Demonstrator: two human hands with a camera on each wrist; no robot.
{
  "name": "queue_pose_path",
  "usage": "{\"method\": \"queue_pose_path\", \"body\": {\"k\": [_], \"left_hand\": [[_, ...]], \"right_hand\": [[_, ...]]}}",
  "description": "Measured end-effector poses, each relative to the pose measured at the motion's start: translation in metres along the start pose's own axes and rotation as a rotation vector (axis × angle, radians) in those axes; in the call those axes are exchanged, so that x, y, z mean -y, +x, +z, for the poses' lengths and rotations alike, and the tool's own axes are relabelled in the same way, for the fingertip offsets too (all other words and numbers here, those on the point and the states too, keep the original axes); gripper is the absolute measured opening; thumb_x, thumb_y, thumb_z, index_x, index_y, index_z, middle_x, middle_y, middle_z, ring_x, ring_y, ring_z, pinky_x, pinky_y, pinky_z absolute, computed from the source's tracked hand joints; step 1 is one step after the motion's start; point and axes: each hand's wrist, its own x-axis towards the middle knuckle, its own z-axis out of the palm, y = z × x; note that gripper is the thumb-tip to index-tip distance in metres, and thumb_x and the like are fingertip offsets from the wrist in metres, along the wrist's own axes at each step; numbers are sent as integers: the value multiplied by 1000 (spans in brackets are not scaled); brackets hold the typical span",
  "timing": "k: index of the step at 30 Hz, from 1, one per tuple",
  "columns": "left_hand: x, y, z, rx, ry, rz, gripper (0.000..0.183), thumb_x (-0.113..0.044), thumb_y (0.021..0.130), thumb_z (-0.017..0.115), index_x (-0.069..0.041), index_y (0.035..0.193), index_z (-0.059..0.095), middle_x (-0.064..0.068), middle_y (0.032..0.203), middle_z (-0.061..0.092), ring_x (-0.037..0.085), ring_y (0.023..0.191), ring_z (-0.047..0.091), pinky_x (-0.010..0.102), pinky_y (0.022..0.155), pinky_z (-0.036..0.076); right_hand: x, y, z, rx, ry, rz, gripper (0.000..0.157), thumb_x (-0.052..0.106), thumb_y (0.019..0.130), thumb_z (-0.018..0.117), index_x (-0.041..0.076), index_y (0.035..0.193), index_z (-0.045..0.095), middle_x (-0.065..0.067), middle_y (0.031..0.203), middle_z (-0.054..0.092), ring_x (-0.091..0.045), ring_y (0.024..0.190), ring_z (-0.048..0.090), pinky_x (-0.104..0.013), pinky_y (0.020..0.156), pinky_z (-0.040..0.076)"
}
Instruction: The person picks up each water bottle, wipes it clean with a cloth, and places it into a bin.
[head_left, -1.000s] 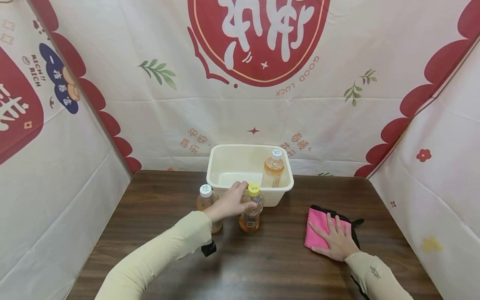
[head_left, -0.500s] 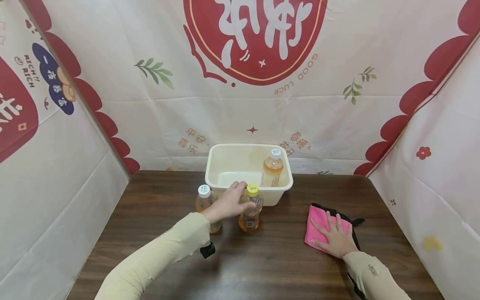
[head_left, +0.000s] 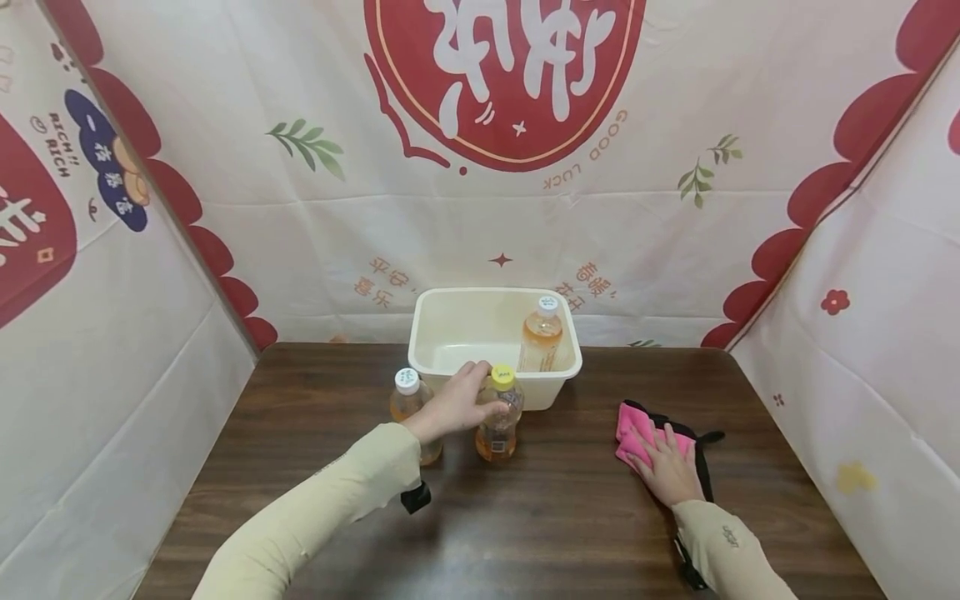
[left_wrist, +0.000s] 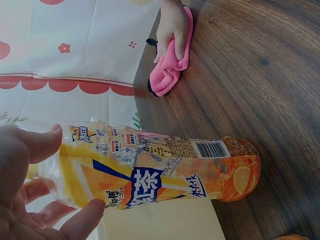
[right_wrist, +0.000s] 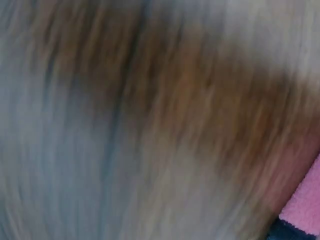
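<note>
My left hand (head_left: 459, 404) holds a yellow-capped bottle of iced tea (head_left: 497, 435) by its upper part. It stands upright on the table in front of the bin. In the left wrist view, thumb and fingers are around the neck of this bottle (left_wrist: 150, 170), whose printed label faces the camera above a little orange liquid. At the right, my right hand (head_left: 670, 475) lies with spread fingers on a pink cloth (head_left: 633, 425) with black edging, wrinkled beneath them. The right wrist view is mostly blurred, with the pink cloth (right_wrist: 305, 205) at its lower right.
Behind the held bottle stands a cream plastic bin (head_left: 465, 321) with a white-capped bottle (head_left: 542, 343) inside. Another white-capped bottle (head_left: 406, 404) stands left of it, partly hidden by my left forearm. Printed fabric walls (head_left: 480, 217) enclose the wooden table (head_left: 540, 525) at the back and sides.
My right hand has slid forward and slightly left on the pink cloth, which has gone from flat to wrinkled. My left hand keeps its hold on the yellow-capped bottle.
</note>
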Motion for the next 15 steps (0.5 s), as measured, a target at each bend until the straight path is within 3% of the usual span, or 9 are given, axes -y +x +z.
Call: {"method": "queue_pose_path", "body": {"k": [5,9,15], "left_hand": [[-1,0,-1,3,-6,1,47,-33,82,66,-6,116,46,9,102,49,25,93,53,37,81,46],[-2,1,-2,7,-9,-1,48,-33,82,65,-6,116,46,9,103,49,25,94,53,37,80,46],[-1,1,0,10,-13,-1,48,-33,82,66,-6,116,46,8,103,49,24,95,53,37,81,46]], "right_hand": [[2,2,4,-74,26,-15,43,23,82,64,5,120,57,-29,121,50,-49,122,31,-71,92,15],[7,6,-6,-64,70,-23,41,14,81,65,0,118,58,-32,125,45,-51,120,33,-69,94,19],[16,7,-24,-138,139,-94,41,8,78,69,-2,116,59,-33,128,43,-50,117,38,-62,93,30]]}}
